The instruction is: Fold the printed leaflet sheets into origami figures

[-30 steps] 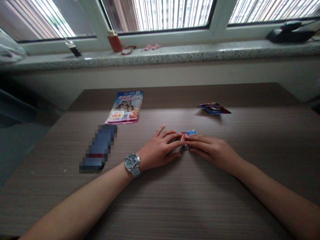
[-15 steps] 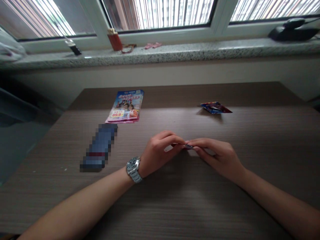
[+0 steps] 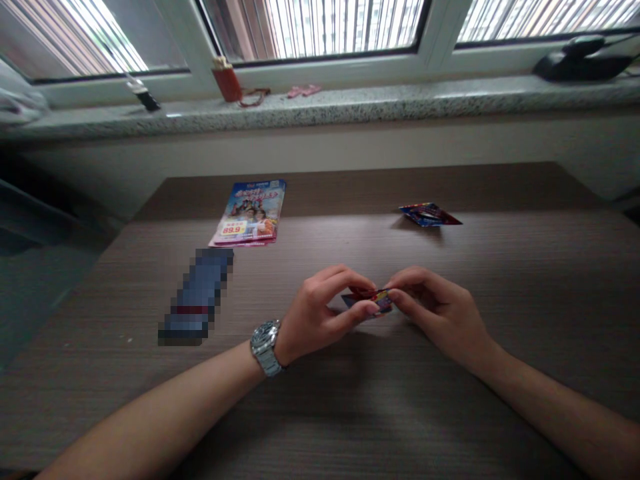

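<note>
Between my two hands is a small folded piece of glossy printed paper (image 3: 383, 301), dark blue and red with some yellow. My left hand (image 3: 330, 303), a metal watch on its wrist, pinches the paper's left part between thumb and fingers. At the paper's right end, the thumb and index finger of my right hand (image 3: 440, 307) are closed on its edge. Beyond my right hand lies a folded paper shape (image 3: 429, 215) in similar colours, with pointed ends. A stack of printed flyers (image 3: 253, 212) rests at the back left of the table.
A blurred-out dark flat object (image 3: 197, 297) lies on the wooden table (image 3: 310, 413), left of my left hand. Along the stone windowsill (image 3: 375, 105) stand a red container (image 3: 227, 81), pink pieces (image 3: 304, 91) and a black device (image 3: 583, 60).
The paper has tilted and opened a little, so more of its printed face shows. My left thumb has moved down, away from its fingers, along the paper's front. The camera view has shifted slightly.
</note>
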`<state>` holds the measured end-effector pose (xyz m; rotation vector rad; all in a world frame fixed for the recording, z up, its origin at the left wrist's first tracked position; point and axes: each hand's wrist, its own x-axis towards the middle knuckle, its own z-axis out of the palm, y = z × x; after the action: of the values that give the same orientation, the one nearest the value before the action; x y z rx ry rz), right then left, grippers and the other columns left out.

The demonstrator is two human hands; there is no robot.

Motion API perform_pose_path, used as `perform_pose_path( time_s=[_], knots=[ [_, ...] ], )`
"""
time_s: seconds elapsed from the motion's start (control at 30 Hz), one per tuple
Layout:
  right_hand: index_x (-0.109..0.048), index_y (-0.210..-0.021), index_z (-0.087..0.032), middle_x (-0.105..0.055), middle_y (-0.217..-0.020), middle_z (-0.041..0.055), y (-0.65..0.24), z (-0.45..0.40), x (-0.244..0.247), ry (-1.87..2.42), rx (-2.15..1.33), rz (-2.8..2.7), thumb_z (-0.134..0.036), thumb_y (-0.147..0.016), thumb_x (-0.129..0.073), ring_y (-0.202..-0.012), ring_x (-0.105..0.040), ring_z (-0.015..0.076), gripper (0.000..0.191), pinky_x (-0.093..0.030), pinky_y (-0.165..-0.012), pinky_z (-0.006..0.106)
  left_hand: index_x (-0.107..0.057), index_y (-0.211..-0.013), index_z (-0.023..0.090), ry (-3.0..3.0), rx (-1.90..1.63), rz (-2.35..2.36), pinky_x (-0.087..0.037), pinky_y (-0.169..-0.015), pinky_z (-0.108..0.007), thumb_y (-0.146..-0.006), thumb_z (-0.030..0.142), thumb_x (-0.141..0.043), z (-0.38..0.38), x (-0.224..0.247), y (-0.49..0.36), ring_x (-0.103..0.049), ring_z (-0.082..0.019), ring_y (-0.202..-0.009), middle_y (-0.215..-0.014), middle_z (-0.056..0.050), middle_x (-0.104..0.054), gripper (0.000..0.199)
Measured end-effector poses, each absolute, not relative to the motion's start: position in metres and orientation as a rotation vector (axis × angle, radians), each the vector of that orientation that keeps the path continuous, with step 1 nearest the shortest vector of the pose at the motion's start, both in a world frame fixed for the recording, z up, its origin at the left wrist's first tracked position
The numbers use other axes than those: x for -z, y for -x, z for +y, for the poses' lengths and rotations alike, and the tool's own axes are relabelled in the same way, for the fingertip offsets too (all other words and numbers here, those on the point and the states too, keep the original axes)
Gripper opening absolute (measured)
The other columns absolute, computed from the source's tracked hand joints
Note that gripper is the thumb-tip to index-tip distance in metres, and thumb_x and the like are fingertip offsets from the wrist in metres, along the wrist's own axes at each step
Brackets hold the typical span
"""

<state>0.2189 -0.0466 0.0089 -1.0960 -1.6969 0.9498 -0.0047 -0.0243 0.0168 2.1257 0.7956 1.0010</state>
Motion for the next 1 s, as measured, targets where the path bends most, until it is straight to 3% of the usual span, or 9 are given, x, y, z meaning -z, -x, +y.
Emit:
perform_pose_path(
  time_s=[0.07,0.3,0.6,1.0],
  knots=[
    [-0.068,-0.094,-0.024,-0.071,-0.085,0.0012,-0.2200,-0.0460,-0.0080,1.108,-0.969,-1.644,-0.029,-0.093,-0.067,-0.077,-0.069,0.0155,0.005,-0.058,-0.069,0.025,-0.068,-0.108,0.015,-2.109,-0.997,0.779,-0.052,-0.082,-0.026,-0.089,0.033,-0.074,-0.0234,-0.0147,0.0059,-0.066,-0.015,-0.089,-0.098,-0.006,-0.071,0.027],
    [-0.070,-0.098,-0.023,-0.073,-0.091,0.0034,-0.2216,-0.0452,-0.0042,1.078,-0.989,-1.667,-0.032,-0.092,-0.068,-0.082,-0.070,0.0168,0.010,-0.060,-0.075,0.028,-0.070,-0.101,0.017,-2.126,-1.055,0.830,-0.051,-0.076,-0.024,-0.095,0.020,-0.065,-0.0207,-0.0064,0.0057,-0.065,-0.013,-0.083,-0.091,-0.004,-0.071,0.009],
    [-0.070,-0.098,-0.024,-0.073,-0.094,0.0053,-0.2218,-0.0448,-0.0046,1.041,-0.942,-1.715,-0.032,-0.093,-0.066,-0.089,-0.071,0.0203,0.010,-0.060,-0.078,0.032,-0.072,-0.100,0.018,-2.136,-1.099,0.824,-0.053,-0.074,-0.024,-0.095,0.021,-0.066,-0.0206,-0.0072,0.0060,-0.066,-0.012,-0.080,-0.090,-0.004,-0.070,0.009],
    [-0.068,-0.096,-0.023,-0.070,-0.094,0.0050,-0.2209,-0.0444,-0.0041,1.041,-1.002,-1.676,-0.032,-0.094,-0.066,-0.088,-0.069,0.0188,0.010,-0.060,-0.075,0.030,-0.073,-0.101,0.017,-2.167,-1.097,0.830,-0.053,-0.074,-0.022,-0.095,0.020,-0.066,-0.0207,-0.0085,0.0072,-0.066,-0.012,-0.080,-0.088,-0.004,-0.070,0.010]
  ],
)
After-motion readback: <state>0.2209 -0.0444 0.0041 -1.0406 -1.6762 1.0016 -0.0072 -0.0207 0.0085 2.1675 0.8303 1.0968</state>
